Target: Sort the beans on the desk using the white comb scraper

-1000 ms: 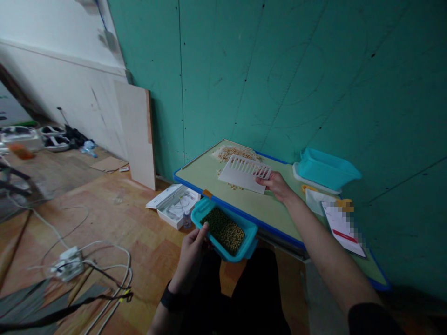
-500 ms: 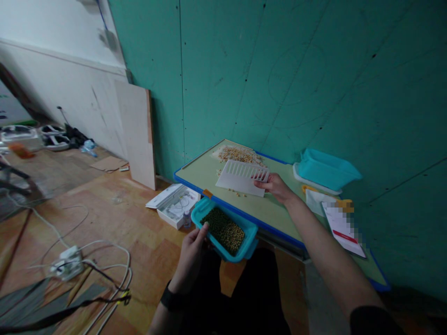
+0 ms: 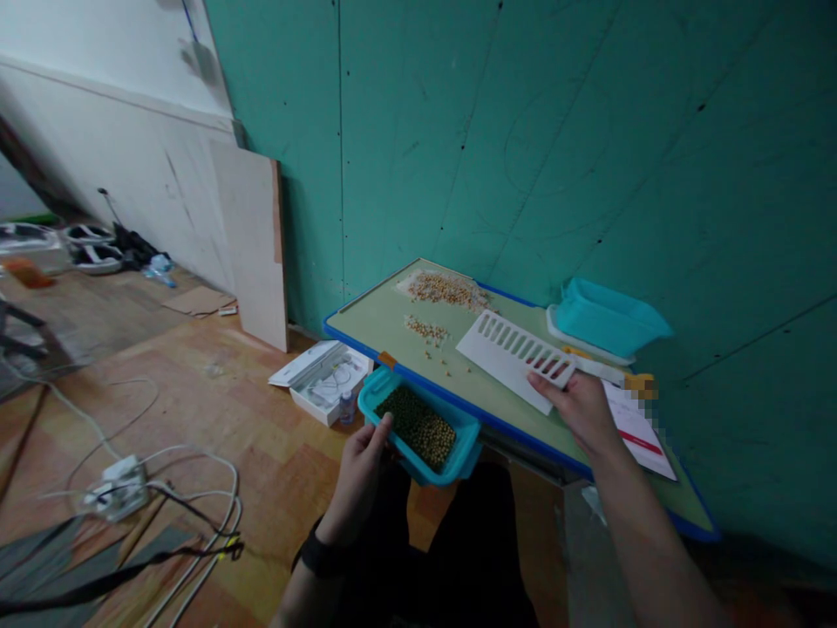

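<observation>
My left hand (image 3: 367, 449) grips the near left rim of a turquoise plastic tub (image 3: 467, 440), held just below the table's front edge. In the tub lie dark green beans (image 3: 405, 410) beside yellowish beans (image 3: 435, 442). My right hand (image 3: 575, 406) is closed on the right end of a white slotted plastic board (image 3: 500, 362), which is tilted over the tabletop. Left of the board, a small heap of yellowish beans (image 3: 426, 330) and a few strays lie on the table. A larger spread of beans (image 3: 448, 290) with whitish bits sits at the back.
The pale green table (image 3: 366, 316) has a blue edge and stands against a green wall. At its right are an upright turquoise bin (image 3: 611, 314), yellow-orange items and a tablet (image 3: 641, 436). An opened white box (image 3: 330, 384) and a power strip (image 3: 118, 488) with cables lie on the floor.
My right hand has moved the slotted board right and toward me, uncovering the small heap of beans. My left hand and the tub have stayed nearly in place.
</observation>
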A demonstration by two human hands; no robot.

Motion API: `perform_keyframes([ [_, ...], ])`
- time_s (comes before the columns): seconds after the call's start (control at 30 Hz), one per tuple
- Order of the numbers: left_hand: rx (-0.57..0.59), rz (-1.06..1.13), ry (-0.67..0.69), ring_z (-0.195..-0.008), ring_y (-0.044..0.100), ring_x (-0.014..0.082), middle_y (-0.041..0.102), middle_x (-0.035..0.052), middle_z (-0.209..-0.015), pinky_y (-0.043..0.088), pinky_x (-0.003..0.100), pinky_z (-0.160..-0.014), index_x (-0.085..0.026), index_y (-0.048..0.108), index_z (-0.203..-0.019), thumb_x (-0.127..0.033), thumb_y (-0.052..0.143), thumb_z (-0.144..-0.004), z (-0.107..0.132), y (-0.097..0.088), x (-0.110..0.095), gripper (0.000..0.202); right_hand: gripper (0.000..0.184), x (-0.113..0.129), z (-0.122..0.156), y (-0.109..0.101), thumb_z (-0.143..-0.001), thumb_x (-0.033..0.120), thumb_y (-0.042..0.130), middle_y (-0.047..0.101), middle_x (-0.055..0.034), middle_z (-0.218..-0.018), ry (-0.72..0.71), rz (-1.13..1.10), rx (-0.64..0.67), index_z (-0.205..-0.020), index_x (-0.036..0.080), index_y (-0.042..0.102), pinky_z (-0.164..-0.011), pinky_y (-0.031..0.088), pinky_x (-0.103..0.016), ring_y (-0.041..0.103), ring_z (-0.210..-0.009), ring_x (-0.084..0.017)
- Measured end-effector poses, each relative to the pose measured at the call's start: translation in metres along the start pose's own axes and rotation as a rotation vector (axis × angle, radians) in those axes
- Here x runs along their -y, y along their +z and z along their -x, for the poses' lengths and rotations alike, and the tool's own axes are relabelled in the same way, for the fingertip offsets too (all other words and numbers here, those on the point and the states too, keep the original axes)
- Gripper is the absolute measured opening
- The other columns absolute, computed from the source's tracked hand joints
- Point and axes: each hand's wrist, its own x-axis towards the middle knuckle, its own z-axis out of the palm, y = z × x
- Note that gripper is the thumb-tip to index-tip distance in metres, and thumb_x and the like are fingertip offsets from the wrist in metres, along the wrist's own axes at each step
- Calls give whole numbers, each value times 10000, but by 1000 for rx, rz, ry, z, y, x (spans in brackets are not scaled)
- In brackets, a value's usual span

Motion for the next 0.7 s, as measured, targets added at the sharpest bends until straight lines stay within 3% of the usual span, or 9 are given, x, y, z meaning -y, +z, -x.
perform_keyframes([
  [0.2, -25, -28, 12, -498, 490, 89, 532, -38, -551, 402, 199, -489, -156, 603, -656, -550, 809, -723, -4, 1, -3, 450, 366, 9, 28, 10, -794, 546, 686, 791, -85, -972, -46, 107, -10, -911, 217, 794, -822, 599, -439, 741, -965, -340],
  [0.53, -46, -62, 19, -500, 523, 113, 565, -17, -561, 425, 229, -494, -164, 615, -665, -564, 809, -706, -7, 0, -11, 447, 276, 34, 58, 32, -895, 466, 624, 787, -53, -1018, -147, 130, 107, -982, 265, 791, -824, 601, -383, 744, -977, -307],
  [0.6, -56, -69, 25, -489, 516, 110, 558, -22, -542, 418, 226, -488, -171, 595, -637, -573, 808, -702, -7, 1, -14, 460, 255, 39, 59, 35, -899, 455, 620, 789, -45, -1011, -162, 111, 126, -973, 280, 790, -837, 599, -380, 745, -974, -300],
  [0.7, -73, -95, 46, -468, 502, 106, 547, -23, -502, 393, 217, -469, -177, 560, -584, -589, 803, -699, -9, 1, -20, 491, 263, 37, 43, 40, -881, 470, 634, 792, -56, -987, -155, 106, 49, -945, 268, 789, -842, 594, -388, 746, -965, -304],
])
